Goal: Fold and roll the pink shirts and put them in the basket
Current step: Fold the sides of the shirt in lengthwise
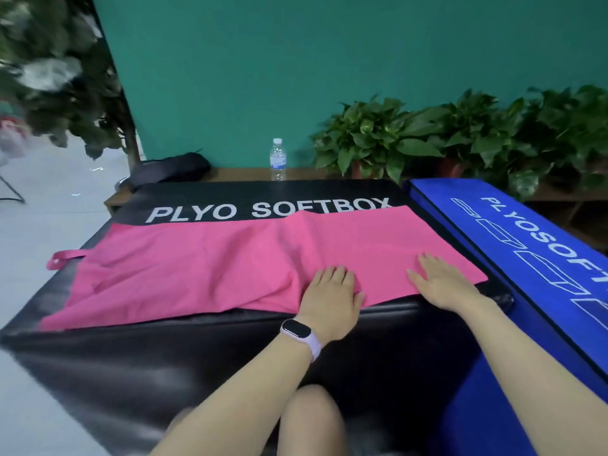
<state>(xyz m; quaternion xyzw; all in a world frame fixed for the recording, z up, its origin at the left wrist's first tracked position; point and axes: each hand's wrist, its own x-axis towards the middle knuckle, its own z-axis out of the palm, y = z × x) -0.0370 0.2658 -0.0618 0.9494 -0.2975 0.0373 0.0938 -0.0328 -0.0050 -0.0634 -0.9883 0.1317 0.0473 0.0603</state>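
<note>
1. Currently pink cloth (204, 258) lies flat on black plyo box (98, 357), long axis left-right.
2. Left hand (332, 291) and right hand (441, 281) press flat, fingers straight, at its right end; the length runs leftward.

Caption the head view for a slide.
Both hands, left and right, press flat on a pink cloth spread over a black softbox.

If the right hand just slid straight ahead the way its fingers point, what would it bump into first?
Nothing solid soon: the right hand lies flat on the pink cloth, fingers pointing up-left across it. Probably only a low fabric ridge, then the black box's lettering.
</note>
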